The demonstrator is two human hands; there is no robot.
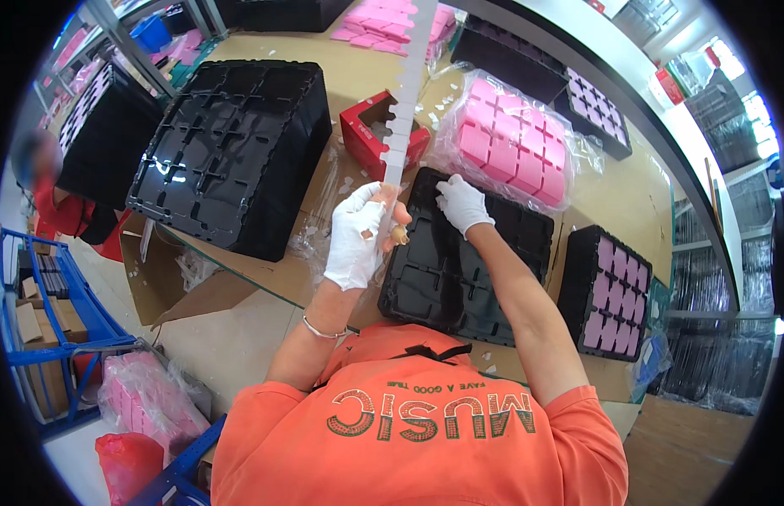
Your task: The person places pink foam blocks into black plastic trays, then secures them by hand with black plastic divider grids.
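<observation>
Orange shirt (425,468), white strip (410,93) gripped between left fingers (400,214), right fingers (447,191) curled, hold unclear

Large patterned lettering (449,428) and a smaller line (424,388), both upside down, on the orange shirt (417,468)

a workshop: stacked black trays (231,160), pink pieces (514,143), apparently film-wrapped stacks (712,363).

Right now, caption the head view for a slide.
White-gloved left hand holds a notched white strip; white-gloved right hand is over a black rectangular tray.
</observation>
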